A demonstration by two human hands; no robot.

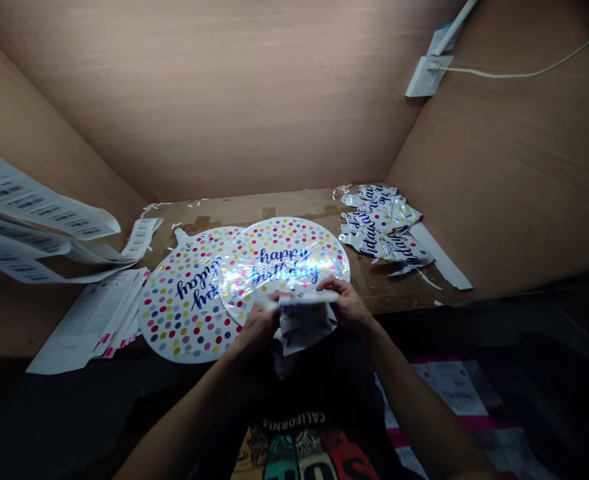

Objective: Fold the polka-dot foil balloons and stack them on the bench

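Between my two hands, near the table's front edge, is a partly folded foil balloon [305,327], its pale side towards me. My left hand [260,325] grips its left end with closed fingers. At the right end, my right hand [348,305] pinches the folded edge. Just beyond lies a flat round foil balloon [287,250] with coloured dots and "happy birthday" lettering. It overlaps another flat dotted balloon [179,320] on the left, turned so that its lettering runs at a slant.
Folded dotted balloons [382,227] are piled at the right, beside a white strip [439,257]. Barcode label strips [39,230] and a stack of cards [109,313] lie left. Wooden panels enclose the table; a socket [429,75] hangs upper right. Pink-and-white packages [457,387] sit lower right.
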